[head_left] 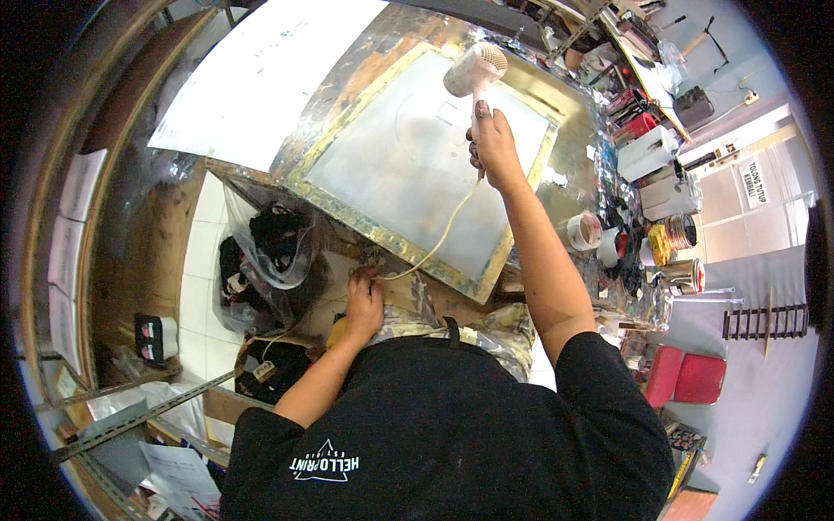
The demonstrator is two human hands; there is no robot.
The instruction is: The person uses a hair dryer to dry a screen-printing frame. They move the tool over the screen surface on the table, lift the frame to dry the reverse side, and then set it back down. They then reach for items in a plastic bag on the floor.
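Note:
My right hand [494, 146] is wrapped round the handle of a pale pinkish hair dryer [473, 71], raised over the far part of a framed printing screen [373, 165]. The screen has pale grey mesh and a yellowish, stained border, and it lies on the table. From the handle a cream cord [445, 236] hangs in a curve across the screen's near edge. Low by the near edge, my left hand [365, 300] has its fingers bent round that cord, close to my lap. Faint outlines show on the mesh beneath the dryer.
A large white sheet [261, 74] covers the table's left part. Plastic bags of dark cloth [269, 252] stand on the floor at left. Tubs and jars [584, 231] crowd the table's right side. Beyond them is a red chair [686, 375].

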